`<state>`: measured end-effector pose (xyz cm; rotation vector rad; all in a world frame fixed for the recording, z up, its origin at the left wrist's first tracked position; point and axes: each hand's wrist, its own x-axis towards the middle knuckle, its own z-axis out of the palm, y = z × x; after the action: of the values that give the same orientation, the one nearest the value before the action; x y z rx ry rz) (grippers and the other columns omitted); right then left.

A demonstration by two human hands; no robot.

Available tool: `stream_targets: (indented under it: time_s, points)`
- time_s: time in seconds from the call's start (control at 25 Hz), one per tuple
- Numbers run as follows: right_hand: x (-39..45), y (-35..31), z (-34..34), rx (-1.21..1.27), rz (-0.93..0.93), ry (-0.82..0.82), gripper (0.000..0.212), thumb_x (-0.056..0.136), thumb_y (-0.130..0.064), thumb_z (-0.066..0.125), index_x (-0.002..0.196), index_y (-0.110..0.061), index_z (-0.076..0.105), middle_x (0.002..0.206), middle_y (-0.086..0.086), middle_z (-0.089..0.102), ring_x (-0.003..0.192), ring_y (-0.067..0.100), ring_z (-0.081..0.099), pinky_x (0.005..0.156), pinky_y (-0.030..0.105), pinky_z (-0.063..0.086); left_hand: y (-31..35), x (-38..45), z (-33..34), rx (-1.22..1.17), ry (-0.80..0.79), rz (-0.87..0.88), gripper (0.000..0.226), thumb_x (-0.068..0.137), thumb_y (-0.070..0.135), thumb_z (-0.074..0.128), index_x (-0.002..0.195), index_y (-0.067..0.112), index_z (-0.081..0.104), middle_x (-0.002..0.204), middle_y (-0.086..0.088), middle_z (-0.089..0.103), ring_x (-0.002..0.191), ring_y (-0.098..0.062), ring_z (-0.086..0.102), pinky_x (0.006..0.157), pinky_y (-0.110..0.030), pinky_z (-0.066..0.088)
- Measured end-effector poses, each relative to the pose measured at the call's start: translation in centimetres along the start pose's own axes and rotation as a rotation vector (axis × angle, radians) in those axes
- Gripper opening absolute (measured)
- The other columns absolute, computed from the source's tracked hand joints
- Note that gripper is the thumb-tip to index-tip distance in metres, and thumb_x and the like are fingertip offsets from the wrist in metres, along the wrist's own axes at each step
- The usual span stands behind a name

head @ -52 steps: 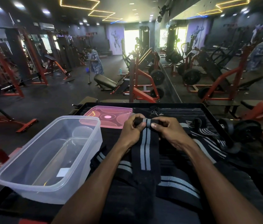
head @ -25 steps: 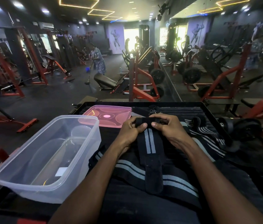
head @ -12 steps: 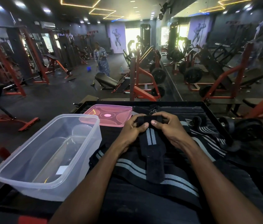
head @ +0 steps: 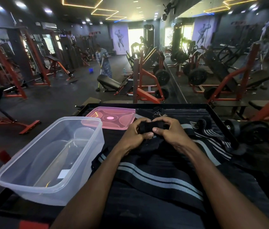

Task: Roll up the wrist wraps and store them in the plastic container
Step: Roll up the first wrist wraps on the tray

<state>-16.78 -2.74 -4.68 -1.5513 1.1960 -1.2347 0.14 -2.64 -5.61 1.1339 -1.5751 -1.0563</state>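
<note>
So the striped tail that was hanging loose a second ago is nearly all wound in now. Both the left hand point(head: 134, 135) and right hand point(head: 171, 132) grip the rolled wrist wrap point(head: 150, 126) tight, above the desk point(head: 219, 113). Probably next: into the empty plastic container point(head: 36, 182), just left.

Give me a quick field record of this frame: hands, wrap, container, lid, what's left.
left hand: grips the left end of the rolled wrist wrap
right hand: grips the right end of the same roll
wrap state: mostly rolled, short tail hanging below the hands
plastic container: open, holds no wraps, to the left of the hands
pink lid: off, lying flat behind the container
loose striped wraps: unrolled, spread on the black tray
</note>
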Motion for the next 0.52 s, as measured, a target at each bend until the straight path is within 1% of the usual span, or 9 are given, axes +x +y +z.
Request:
stream_targets:
  time_s: [0.04,0.12,0.2,0.24,0.28,0.32,0.4,0.44,0.52]
  points:
    - [-0.05,0.03,-0.03,-0.022,-0.036,-0.006,0.027,0.080,0.004,0.076,0.102,-0.011,0.075,0.101,0.002,0.071,0.093,0.009,0.064,0.088,0.024,0.052,-0.08,0.11,0.02,-0.032,-0.017,-0.050,0.041,0.078,0.007,0.079,0.107,0.031,0.064,0.115,-0.005,0.066,0.105,-0.018,0.064,0.087,-0.026,0.054]
    - [-0.14,-0.05,-0.22,-0.024,-0.085,-0.019,0.033,0.075,0.010,0.076,0.101,-0.010,0.075,0.104,0.002,0.073,0.097,0.009,0.066,0.089,0.023,0.052,-0.12,0.18,0.03,-0.178,-0.043,-0.172,0.040,0.075,0.017,0.081,0.111,0.019,0.066,0.108,-0.010,0.070,0.101,-0.026,0.068,0.088,-0.034,0.055]
    - [-0.10,-0.20,-0.47,0.000,-0.100,-0.045,0.038,0.073,0.013,0.076,0.103,-0.010,0.075,0.107,0.002,0.073,0.101,0.010,0.067,0.091,0.023,0.054,-0.10,0.20,0.01,-0.268,-0.037,-0.228,0.036,0.082,0.026,0.077,0.112,0.010,0.067,0.097,-0.012,0.072,0.092,-0.029,0.069,0.086,-0.041,0.054]
    - [-0.11,-0.34,-0.53,0.021,-0.093,-0.058,0.041,0.073,0.014,0.075,0.105,-0.011,0.075,0.109,0.001,0.073,0.102,0.009,0.068,0.091,0.023,0.055,-0.08,0.24,-0.05,-0.255,-0.016,-0.207,0.028,0.087,0.024,0.073,0.111,0.010,0.067,0.095,-0.012,0.072,0.090,-0.028,0.068,0.085,-0.041,0.054]
    - [-0.06,-0.31,-0.51,0.062,-0.069,-0.072,0.043,0.074,0.014,0.075,0.108,-0.012,0.075,0.111,0.002,0.073,0.104,0.010,0.068,0.091,0.026,0.056,0.00,0.20,-0.10,-0.218,0.007,-0.168,0.019,0.091,0.018,0.069,0.109,0.012,0.068,0.096,-0.011,0.072,0.090,-0.025,0.069,0.086,-0.039,0.055]
    - [0.04,-0.17,-0.53,0.126,-0.012,-0.086,0.043,0.076,0.012,0.075,0.111,-0.014,0.074,0.113,0.004,0.072,0.105,0.015,0.069,0.090,0.031,0.057,0.16,0.04,-0.17,-0.172,0.023,-0.123,0.016,0.092,0.013,0.068,0.108,0.016,0.068,0.097,-0.009,0.072,0.091,-0.022,0.069,0.085,-0.035,0.057]
    - [0.01,-0.12,-0.33,0.256,0.147,-0.114,0.039,0.082,0.007,0.074,0.115,-0.013,0.072,0.113,0.014,0.071,0.099,0.028,0.071,0.081,0.045,0.058,0.28,-0.15,-0.24,-0.093,0.034,-0.046,0.025,0.090,0.003,0.068,0.107,0.021,0.067,0.099,-0.002,0.070,0.090,-0.011,0.067,0.081,-0.022,0.056]
    - [-0.01,0.04,-0.26,0.267,0.181,-0.118,0.036,0.083,0.007,0.073,0.114,-0.010,0.072,0.110,0.020,0.070,0.095,0.032,0.070,0.076,0.047,0.057,0.24,-0.15,-0.27,-0.054,0.038,-0.024,0.029,0.088,0.000,0.069,0.108,0.022,0.066,0.100,0.001,0.069,0.090,-0.006,0.066,0.079,-0.017,0.054]
    - [0.12,0.32,-0.23,0.229,0.153,-0.092,0.035,0.080,0.013,0.072,0.109,-0.006,0.073,0.106,0.024,0.070,0.093,0.033,0.068,0.074,0.046,0.058,0.26,-0.10,-0.27,-0.048,0.034,-0.016,0.034,0.084,-0.004,0.071,0.106,0.023,0.069,0.101,0.003,0.069,0.093,-0.006,0.066,0.082,-0.018,0.054]
